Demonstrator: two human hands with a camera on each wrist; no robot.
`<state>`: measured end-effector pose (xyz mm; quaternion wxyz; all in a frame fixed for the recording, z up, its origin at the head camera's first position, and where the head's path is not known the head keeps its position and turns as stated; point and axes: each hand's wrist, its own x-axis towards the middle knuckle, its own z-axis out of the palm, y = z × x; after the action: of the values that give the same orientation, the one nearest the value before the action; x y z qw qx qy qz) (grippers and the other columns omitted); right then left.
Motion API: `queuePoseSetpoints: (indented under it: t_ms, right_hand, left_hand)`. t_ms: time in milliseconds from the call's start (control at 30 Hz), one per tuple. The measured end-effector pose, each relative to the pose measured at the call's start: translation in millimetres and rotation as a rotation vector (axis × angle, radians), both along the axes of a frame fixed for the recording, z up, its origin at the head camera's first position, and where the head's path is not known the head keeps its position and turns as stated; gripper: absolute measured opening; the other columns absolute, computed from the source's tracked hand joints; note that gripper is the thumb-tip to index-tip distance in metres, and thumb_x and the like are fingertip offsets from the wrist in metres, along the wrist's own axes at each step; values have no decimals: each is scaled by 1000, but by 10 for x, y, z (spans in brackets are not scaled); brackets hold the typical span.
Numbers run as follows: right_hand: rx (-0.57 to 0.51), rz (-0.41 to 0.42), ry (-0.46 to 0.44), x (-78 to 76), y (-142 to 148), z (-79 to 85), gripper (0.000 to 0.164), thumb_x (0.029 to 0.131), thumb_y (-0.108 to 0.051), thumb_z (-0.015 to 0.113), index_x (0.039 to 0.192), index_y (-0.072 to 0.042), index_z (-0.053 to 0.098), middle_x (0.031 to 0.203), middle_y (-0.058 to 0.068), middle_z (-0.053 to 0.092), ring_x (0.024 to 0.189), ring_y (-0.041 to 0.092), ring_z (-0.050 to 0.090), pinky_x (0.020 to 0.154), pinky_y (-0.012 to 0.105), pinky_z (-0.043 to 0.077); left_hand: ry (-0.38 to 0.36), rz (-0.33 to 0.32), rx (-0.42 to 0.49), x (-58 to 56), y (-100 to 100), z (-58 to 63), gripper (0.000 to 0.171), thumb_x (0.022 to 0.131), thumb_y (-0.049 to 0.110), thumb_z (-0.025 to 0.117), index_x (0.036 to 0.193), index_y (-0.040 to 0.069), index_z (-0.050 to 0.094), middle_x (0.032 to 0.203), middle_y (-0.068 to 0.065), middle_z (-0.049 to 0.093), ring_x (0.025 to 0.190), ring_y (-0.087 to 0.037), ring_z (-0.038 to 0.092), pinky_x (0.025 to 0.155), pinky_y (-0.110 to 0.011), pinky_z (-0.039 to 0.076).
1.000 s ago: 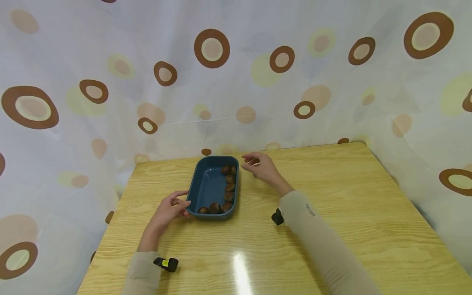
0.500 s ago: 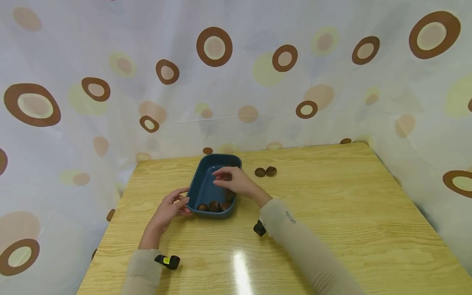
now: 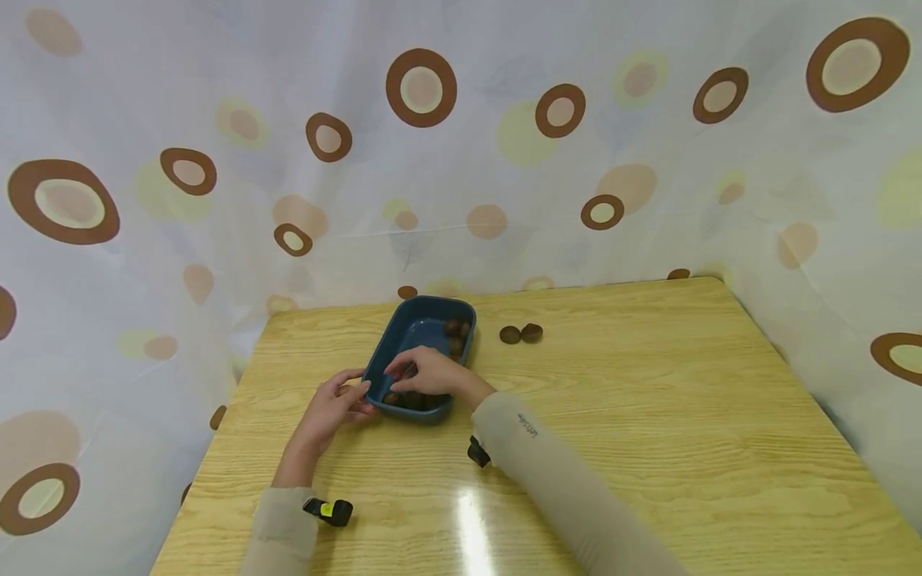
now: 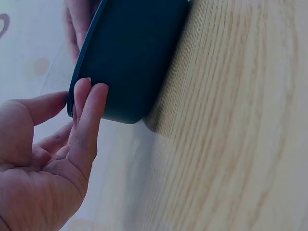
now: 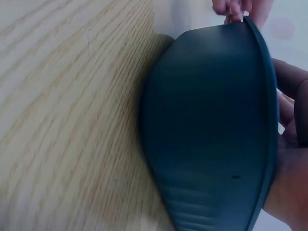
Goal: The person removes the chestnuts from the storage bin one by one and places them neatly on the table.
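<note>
We see blue tray (image 3: 426, 330) on wooden table (image 3: 670, 400), brown nuts (image 3: 452, 327) along its right side and near end. Left hand (image 3: 333, 408) pinches tray's near left corner, thumb at rim, fingertips against outer wall. Right hand (image 3: 430, 373) dips over right rim into tray, fingers bent, thumb and forefinger parted; we cannot tell whether they hold nut. Two more nuts (image 3: 510, 335) lie side by side on table, right of tray. Behind, we see spotted curtain (image 3: 461, 168).

White spotted sheeting (image 3: 439, 176) on walls | 1 wooden table (image 3: 648, 384) | tabletop glare (image 3: 473, 532)
</note>
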<state>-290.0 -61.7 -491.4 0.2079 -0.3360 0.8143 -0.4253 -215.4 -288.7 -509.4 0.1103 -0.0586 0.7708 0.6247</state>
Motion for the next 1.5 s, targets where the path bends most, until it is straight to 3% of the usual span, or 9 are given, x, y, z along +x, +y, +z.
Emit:
queuePoseSetpoints:
  t_ms: [233, 600, 1033, 1300, 1500]
  right_hand:
    - [37, 2, -27, -43, -48, -87, 29, 93, -15, 80, 120, -7, 75, 109, 6, 76, 98, 14, 72, 84, 24, 58]
    - [137, 22, 52, -59, -120, -167, 22, 90, -15, 82, 111, -11, 78, 104, 1, 77, 94, 9, 71, 85, 22, 56]
    - [199, 32, 55, -15, -114, -125, 20, 92, -9, 79, 112, -10, 78, 104, 2, 78, 95, 11, 72, 84, 23, 57]
    - [210, 5, 157, 9, -119, -92, 18, 92, -16, 81, 109, -13, 78, 99, -2, 75, 86, 6, 66, 78, 19, 54]
    - [195, -28, 160, 25, -104, -30, 19, 92, -17, 81, 110, -13, 77, 99, -2, 74, 88, 7, 65, 80, 21, 54]
  left_hand:
    - [11, -21, 66, 17, 19, -44, 48, 108, 14, 56, 153, 1, 43, 91, -4, 71, 80, -15, 74, 82, -34, 63]
    - [18, -9, 135, 18, 42, -121, 50, 109, 12, 54, 155, 2, 40, 87, 0, 68, 78, -12, 73, 81, -32, 63]
    - [28, -13, 166, 23, 53, -120, 52, 108, 12, 56, 155, 0, 38, 85, 0, 65, 78, -13, 73, 80, -31, 63]
    - [25, 4, 158, 29, 37, -118, 50, 108, 11, 55, 155, 2, 40, 88, -1, 65, 78, -14, 73, 82, -33, 63]
    - [23, -3, 143, 42, 21, -113, 49, 109, 12, 54, 154, 2, 39, 90, -2, 62, 80, -14, 73, 84, -33, 63]
